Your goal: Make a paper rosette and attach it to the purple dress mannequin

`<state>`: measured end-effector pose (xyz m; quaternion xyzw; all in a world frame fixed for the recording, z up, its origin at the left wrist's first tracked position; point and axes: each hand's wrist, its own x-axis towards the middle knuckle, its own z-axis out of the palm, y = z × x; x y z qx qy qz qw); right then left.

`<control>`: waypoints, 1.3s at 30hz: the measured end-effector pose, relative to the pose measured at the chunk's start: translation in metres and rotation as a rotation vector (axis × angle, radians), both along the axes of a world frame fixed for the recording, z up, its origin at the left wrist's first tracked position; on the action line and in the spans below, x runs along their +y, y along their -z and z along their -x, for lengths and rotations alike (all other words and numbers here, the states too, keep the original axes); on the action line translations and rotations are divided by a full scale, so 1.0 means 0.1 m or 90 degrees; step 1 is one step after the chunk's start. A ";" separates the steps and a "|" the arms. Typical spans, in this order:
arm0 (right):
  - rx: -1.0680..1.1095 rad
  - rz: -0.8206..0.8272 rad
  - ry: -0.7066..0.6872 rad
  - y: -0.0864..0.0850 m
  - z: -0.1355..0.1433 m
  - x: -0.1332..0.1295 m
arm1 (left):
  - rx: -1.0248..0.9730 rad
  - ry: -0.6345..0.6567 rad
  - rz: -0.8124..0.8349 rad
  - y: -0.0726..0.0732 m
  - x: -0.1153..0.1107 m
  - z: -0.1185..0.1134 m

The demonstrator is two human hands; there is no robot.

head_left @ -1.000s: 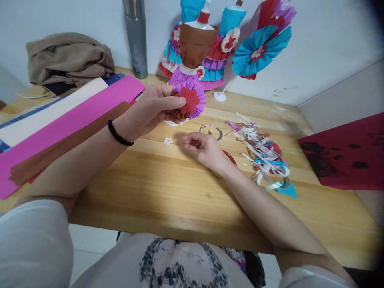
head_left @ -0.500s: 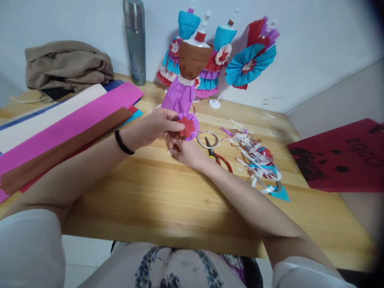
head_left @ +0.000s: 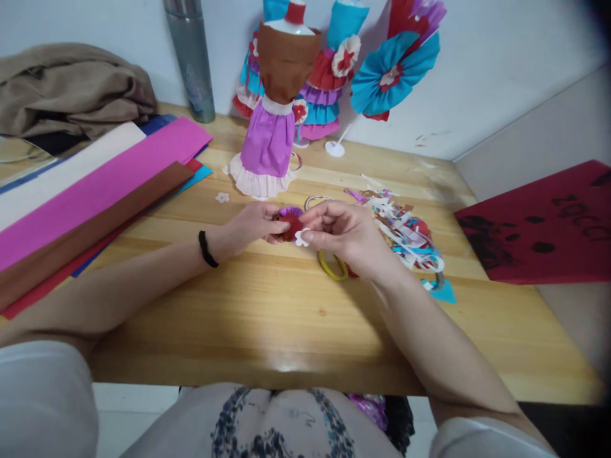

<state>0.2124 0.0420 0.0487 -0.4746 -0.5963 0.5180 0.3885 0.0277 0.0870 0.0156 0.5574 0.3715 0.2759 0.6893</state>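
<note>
Between thumb and fingers, my left hand (head_left: 252, 228) holds a round purple pleated rosette (head_left: 290, 214) with a red paper flower on its face. My right hand (head_left: 346, 235) pinches a small white paper flower (head_left: 301, 238) at the rosette's lower right side. Behind the hands stands a dress form (head_left: 274, 130) with a brown top, purple skirt and pale pink ruffle. Another small pale flower (head_left: 222, 198) lies on the table left of its hem. Scissors with a yellow handle (head_left: 333, 266) lie partly hidden under my right hand.
Long paper sheets (head_left: 102, 181) and a brown cloth (head_left: 76, 86) lie at the left, near a bottle (head_left: 193, 70). Paper scraps (head_left: 405, 229) are heaped on the right, before a red board (head_left: 548, 229). More decorated forms (head_left: 329, 76) stand at the back.
My right hand has come up from below the rosette to its right side, now with a white flower. The rosette is lower and tilted. The view has shifted, showing more of the dress form's skirt.
</note>
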 end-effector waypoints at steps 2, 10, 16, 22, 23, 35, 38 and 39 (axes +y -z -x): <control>0.003 -0.044 0.025 0.08 0.08 0.03 | -0.001 -0.015 0.014 -0.02 -0.03 -0.03; -0.141 -0.169 0.099 0.28 0.09 0.07 | 0.010 -0.031 0.002 0.00 -0.02 -0.03; -0.113 -0.148 0.130 0.28 0.11 0.08 | -0.012 -0.020 -0.009 0.04 -0.03 -0.02; -0.154 -0.158 0.148 0.29 0.11 0.09 | -0.018 -0.007 -0.019 0.08 -0.03 -0.03; -0.162 -0.163 0.151 0.29 0.11 0.08 | -0.024 -0.005 -0.017 0.09 -0.03 -0.03; -0.119 -0.148 0.156 0.23 0.06 0.10 | -0.054 -0.020 -0.015 0.08 -0.04 -0.04; -0.123 -0.162 0.186 0.16 0.01 0.11 | -0.044 -0.031 -0.010 0.06 -0.05 -0.04; -0.125 -0.172 0.189 0.14 0.00 0.10 | -0.040 -0.033 -0.009 0.05 -0.05 -0.05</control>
